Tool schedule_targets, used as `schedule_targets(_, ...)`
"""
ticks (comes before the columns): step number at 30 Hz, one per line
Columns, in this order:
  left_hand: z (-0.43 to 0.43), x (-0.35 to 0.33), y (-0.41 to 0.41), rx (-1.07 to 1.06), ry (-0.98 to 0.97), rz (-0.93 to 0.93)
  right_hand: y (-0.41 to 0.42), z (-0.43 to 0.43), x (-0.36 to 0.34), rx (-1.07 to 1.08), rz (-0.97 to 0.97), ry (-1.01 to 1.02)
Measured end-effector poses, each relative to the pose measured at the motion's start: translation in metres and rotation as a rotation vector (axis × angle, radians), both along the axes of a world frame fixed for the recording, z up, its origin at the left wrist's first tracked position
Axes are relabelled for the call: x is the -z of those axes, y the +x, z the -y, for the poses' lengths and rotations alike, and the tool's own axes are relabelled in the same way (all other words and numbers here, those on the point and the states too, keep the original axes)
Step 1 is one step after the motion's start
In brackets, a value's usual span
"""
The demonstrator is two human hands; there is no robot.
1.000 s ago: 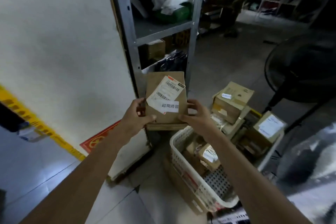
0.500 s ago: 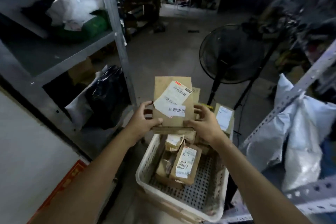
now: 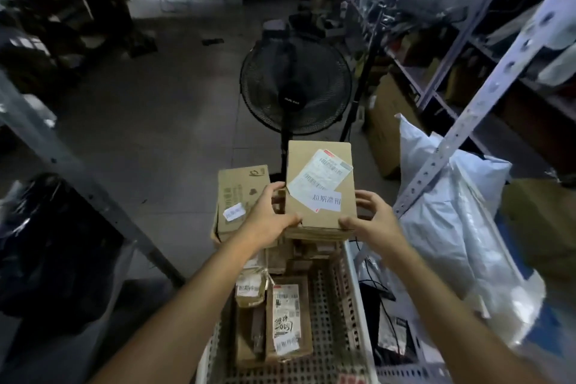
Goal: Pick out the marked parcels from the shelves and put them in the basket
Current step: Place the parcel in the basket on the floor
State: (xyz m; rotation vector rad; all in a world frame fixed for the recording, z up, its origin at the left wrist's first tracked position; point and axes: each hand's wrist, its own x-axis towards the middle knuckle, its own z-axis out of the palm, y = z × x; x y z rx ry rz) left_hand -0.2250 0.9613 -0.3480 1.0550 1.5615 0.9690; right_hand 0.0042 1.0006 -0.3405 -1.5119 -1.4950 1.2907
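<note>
The left grip (image 3: 267,216) curls round the left edge of a labelled parcel (image 3: 311,154), thumb on top; the right grip (image 3: 372,219) pinches its near right corner. The parcel is held over the far end of the basket (image 3: 358,305), where smaller parcels (image 3: 286,319) lie. A fan (image 3: 294,93) stands just beyond

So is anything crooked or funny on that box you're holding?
Yes. The shipping label on the cardboard box is stuck on crooked, slanting across its top, and a white sticker overlaps the label's lower edge. I see nothing spilled.
</note>
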Motion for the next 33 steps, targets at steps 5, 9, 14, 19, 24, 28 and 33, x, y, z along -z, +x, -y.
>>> schedule_targets(5, -0.046, 0.032, 0.018, 0.020, -0.021, 0.035, 0.013, -0.033, 0.038, 0.062, -0.020, -0.032)
schedule_targets(9, -0.066, 0.056, 0.022, 0.012, -0.041, 0.063, 0.012, -0.049, 0.065, 0.086, -0.029, -0.052)
schedule_targets(14, -0.081, 0.078, 0.023, 0.002, -0.059, 0.076, 0.009, -0.065, 0.090, 0.115, -0.020, -0.078)
schedule_targets(19, -0.096, 0.087, 0.025, -0.001, -0.064, 0.053, 0.008, -0.080, 0.108, 0.157, -0.057, -0.110)
schedule_targets(24, -0.106, 0.098, 0.023, -0.021, -0.086, 0.051, 0.004, -0.090, 0.119, 0.151, -0.078, -0.139)
schedule_targets(28, -0.110, 0.109, 0.022, -0.038, -0.102, 0.056, 0.000, -0.095, 0.127, 0.136, -0.077, -0.162)
schedule_targets(33, -0.116, 0.116, 0.018, -0.042, -0.106, 0.029, -0.004, -0.101, 0.138, 0.133, -0.070, -0.183)
